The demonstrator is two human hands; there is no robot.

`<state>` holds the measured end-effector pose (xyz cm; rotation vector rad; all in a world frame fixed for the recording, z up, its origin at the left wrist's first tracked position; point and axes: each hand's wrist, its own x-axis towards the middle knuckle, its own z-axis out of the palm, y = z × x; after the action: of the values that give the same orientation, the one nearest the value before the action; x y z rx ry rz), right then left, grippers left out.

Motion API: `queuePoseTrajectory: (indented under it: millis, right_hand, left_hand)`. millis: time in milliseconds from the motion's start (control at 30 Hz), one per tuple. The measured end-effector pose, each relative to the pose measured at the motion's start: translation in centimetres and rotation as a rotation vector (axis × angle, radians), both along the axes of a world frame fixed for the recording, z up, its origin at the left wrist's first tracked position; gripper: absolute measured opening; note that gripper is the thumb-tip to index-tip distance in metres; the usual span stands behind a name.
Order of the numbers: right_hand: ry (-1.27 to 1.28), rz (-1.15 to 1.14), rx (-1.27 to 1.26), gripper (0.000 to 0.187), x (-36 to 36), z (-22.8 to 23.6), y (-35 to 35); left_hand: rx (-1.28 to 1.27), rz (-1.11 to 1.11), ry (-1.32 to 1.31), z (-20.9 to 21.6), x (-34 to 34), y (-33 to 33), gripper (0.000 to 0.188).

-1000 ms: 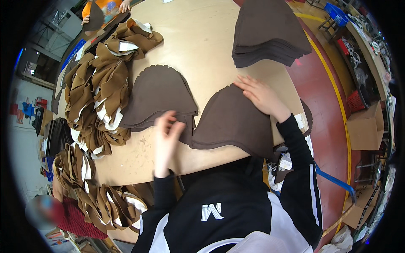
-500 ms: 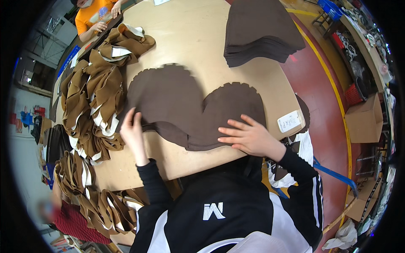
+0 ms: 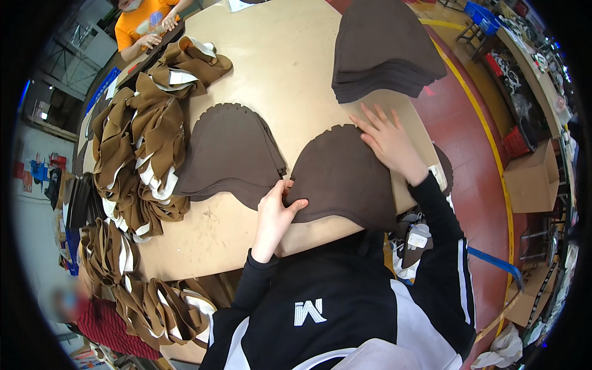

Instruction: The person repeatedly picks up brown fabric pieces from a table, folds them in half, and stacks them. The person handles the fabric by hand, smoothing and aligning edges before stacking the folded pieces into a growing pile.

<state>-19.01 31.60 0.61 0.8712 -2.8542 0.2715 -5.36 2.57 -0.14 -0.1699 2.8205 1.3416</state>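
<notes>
A dark brown scalloped-edge fabric piece [image 3: 345, 179] lies near the table's front edge, its lower right corner reaching past that edge. My left hand [image 3: 274, 216] grips its left edge, thumb on top and fingers partly hidden at the side. With fingers spread, my right hand [image 3: 394, 148] rests at the piece's upper right edge. Left of my left hand sits a low stack of matching dark brown pieces [image 3: 231, 151], its layers slightly fanned at the right side.
A taller stack of dark brown pieces [image 3: 385, 55] stands at the far right of the table [image 3: 277, 55]. Bunched brown and white fabric [image 3: 157, 129] is heaped along the left. A person in orange [image 3: 139, 28] works at the far left; another person's red sleeve [image 3: 114, 327] shows lower left.
My left hand has moved right, from the left stack to the right piece's left edge. My right hand has slid farther away, to the upper edge. A gap now separates the pieces' upper parts.
</notes>
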Motion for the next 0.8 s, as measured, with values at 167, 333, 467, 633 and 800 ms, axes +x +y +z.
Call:
queuePoseTrajectory:
  millis: [167,333,467,633,800]
  right_hand:
    - [-0.105,0.355,-0.005,0.055,7.8,0.9,-1.7]
    - [-0.056,0.167,0.1,0.053,5.9,-1.1,2.0]
    - [0.0,-0.059,0.084,0.056,4.2,0.6,3.6]
    - [-0.011,0.331,-0.051,0.056,8.6,2.1,-1.5]
    - [-0.048,0.488,-0.038,0.049,8.3,-1.5,-3.5]
  left_hand:
    - [0.004,0.036,-0.034,1.3,-0.7,-0.6,0.032]
    - [0.011,0.062,0.141,1.4,-0.9,-0.5,0.022]
    - [0.175,0.202,0.279,-0.2,-0.7,-2.1,0.021]
    - [0.221,0.441,0.331,0.5,-1.9,-10.3,0.025]
    - [-0.289,0.591,0.644,1.8,-1.2,-14.9,0.043]
